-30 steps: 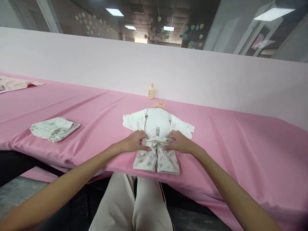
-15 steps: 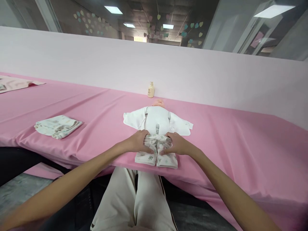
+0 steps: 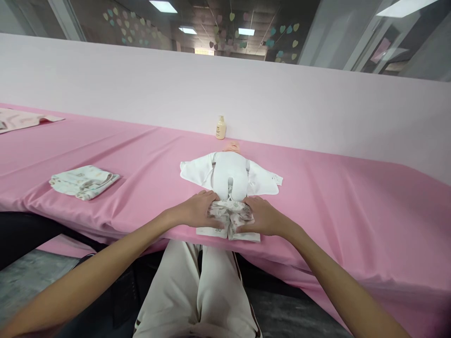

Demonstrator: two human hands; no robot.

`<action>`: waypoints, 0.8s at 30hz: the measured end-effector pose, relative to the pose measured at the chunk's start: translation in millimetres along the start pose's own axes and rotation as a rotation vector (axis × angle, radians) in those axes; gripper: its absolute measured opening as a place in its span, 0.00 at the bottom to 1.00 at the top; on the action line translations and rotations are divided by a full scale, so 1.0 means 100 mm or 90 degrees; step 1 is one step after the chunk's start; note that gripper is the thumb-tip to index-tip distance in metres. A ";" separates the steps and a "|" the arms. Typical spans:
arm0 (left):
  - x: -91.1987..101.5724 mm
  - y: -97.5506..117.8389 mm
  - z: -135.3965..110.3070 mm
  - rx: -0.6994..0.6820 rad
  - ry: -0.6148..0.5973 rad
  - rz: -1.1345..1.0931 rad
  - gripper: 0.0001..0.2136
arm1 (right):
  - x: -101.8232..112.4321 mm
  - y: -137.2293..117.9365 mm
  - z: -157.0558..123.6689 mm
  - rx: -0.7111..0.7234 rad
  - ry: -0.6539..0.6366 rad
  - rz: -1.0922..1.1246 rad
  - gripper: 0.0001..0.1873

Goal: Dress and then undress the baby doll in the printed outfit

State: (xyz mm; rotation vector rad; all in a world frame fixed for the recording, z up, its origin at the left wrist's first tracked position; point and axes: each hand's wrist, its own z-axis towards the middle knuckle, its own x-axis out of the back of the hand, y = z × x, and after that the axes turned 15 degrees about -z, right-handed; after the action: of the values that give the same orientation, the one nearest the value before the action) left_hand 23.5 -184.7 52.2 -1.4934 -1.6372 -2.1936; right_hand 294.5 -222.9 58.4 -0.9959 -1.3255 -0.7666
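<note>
A baby doll (image 3: 230,169) in a white long-sleeved top lies on its back, head away from me, sleeves spread to both sides. Just below its body lie small white printed pants (image 3: 230,220), their waist bunched up and their leg ends toward me. My left hand (image 3: 199,210) is closed on the left side of the waist, thumb toward the middle. On the opposite side my right hand (image 3: 265,216) grips the pants the same way. The pants' waist touches or nearly touches the doll's lower end; exactly how they meet is hidden.
A pink cloth (image 3: 151,155) covers the table. Folded printed clothing (image 3: 84,182) lies to the left, with a pale pink cloth (image 3: 28,119) at the far left. A cream pump bottle (image 3: 221,128) stands behind the doll against the white wall (image 3: 141,84).
Both hands have drawn the pants' waist slightly toward me, bunching it more. More of the doll's white lower body shows above the waist. The view has tilted slightly down.
</note>
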 end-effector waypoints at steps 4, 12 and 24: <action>-0.01 -0.02 -0.07 0.037 -0.006 0.008 0.36 | -0.07 0.00 -0.07 -0.040 -0.007 0.004 0.37; -0.16 -0.11 -0.14 -0.020 0.019 0.023 0.24 | -0.22 -0.06 -0.13 -0.059 0.023 0.001 0.29; -0.33 -0.22 -0.28 -0.173 0.053 0.050 0.12 | -0.39 -0.14 -0.36 -0.006 0.155 0.038 0.12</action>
State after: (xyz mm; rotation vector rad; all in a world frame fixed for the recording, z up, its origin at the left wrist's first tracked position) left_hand 11.9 -212.0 13.7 -1.4690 -1.2753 -2.4757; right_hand 292.0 -264.8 22.6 -0.9144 -1.0788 -0.8225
